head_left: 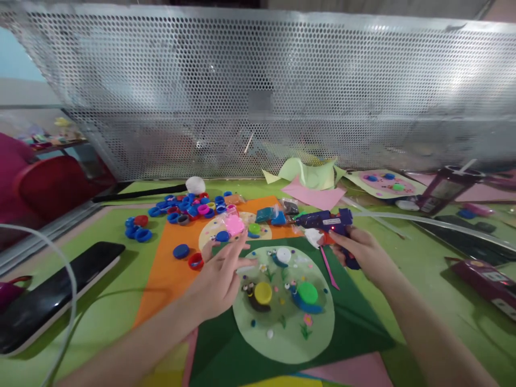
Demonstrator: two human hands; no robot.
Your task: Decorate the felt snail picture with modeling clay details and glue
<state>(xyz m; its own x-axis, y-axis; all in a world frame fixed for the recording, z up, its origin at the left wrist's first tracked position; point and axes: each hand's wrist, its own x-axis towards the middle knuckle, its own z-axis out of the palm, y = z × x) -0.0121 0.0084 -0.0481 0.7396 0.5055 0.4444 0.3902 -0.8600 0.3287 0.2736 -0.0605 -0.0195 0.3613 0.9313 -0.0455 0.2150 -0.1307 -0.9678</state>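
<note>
Here, the right hand [360, 250] is clamped around a glue gun [320, 219], which extends left beyond its fingertips. The left hand [220, 279], fingers apart, is by the left edge of a pale green circle [278, 346]

- Single view, worn on the head; looks forward and down across the table [113, 317] from the person's own side.
- Forearms [169, 328] enter from the lower left and lower right; left hand [220, 277] left of centre, right hand [358, 247] right of centre, both near the lens.
- Round card [278, 336] in lower middle, near, seen from above at a slant.
- Metal mesh [282, 75] fills the upper part, beyond the table, its face toward the camera.
- Field wide: red chair [48, 185] at left, cup [445, 191] toward right edge.
</note>
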